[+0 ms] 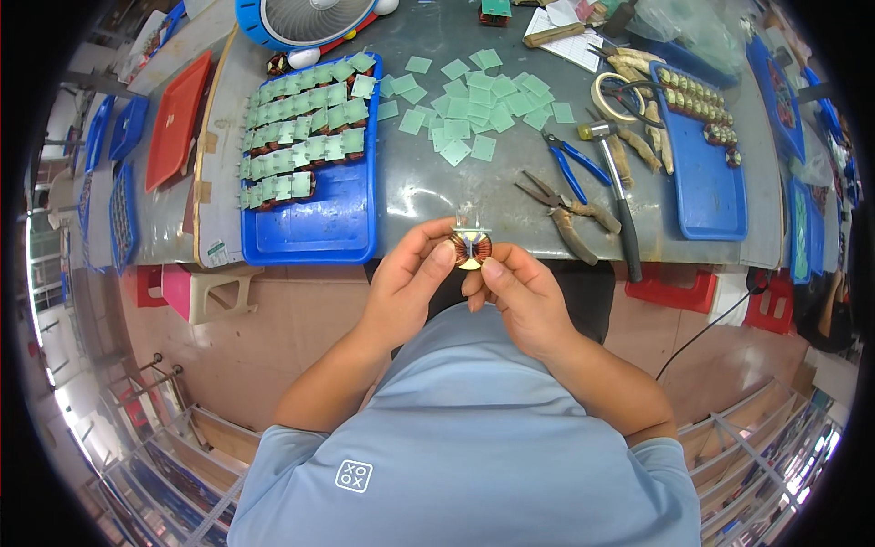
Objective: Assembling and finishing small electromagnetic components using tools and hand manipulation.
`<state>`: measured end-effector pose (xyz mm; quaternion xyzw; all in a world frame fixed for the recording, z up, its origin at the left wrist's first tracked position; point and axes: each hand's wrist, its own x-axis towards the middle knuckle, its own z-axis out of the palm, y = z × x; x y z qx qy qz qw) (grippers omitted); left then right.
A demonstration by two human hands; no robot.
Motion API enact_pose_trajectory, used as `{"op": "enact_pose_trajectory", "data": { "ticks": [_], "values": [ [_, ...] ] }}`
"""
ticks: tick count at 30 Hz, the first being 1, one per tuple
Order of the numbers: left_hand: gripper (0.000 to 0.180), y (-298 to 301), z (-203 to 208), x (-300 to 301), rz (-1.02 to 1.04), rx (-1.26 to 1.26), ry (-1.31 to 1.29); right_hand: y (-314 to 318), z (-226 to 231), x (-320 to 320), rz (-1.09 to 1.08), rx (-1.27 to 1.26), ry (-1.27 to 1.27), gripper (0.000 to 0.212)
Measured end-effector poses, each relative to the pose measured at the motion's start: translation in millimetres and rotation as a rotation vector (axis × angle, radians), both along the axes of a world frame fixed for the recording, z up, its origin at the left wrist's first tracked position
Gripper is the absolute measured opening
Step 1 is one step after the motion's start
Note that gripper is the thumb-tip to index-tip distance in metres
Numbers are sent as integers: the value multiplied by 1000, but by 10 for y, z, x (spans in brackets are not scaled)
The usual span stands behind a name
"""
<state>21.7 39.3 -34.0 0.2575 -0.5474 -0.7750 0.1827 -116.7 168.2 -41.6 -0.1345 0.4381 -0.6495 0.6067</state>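
Note:
Between my two hands, just in front of the table's near edge, is a copper-wound toroidal coil point(471, 250) with a pale green board on its top and thin wire leads standing up. My left hand point(420, 272) pinches its left side between thumb and fingers. From the right, my right hand point(521, 287) grips it with thumb and fingertips. Beyond the hands lies a loose pile of small green square boards point(478, 102). At the left, a blue tray point(310, 232) holds rows of coils topped with green boards point(301, 132).
Right of the pile lie blue-handled cutters point(576, 166), pliers point(561, 205), a hammer point(622, 201) and a tape roll point(618, 97). A second blue tray point(711, 201) holds bare coils at its far end. A blue fan point(314, 20) stands at the back; a red tray point(180, 118) lies far left.

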Motion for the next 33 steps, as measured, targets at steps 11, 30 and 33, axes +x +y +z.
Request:
{"op": "enact_pose_trajectory", "data": {
  "ticks": [11, 30, 33],
  "values": [
    [53, 51, -77, 33, -53, 74, 104, -95, 71, 77, -303, -155, 1119, 26],
    [64, 38, -123, 101, -181, 461, 445, -194, 88, 65, -416, -474, 1570, 26],
    [63, 45, -146, 110, -169, 468, 449, -194, 103, 69, -400, -473, 1569, 27]
  ]
}}
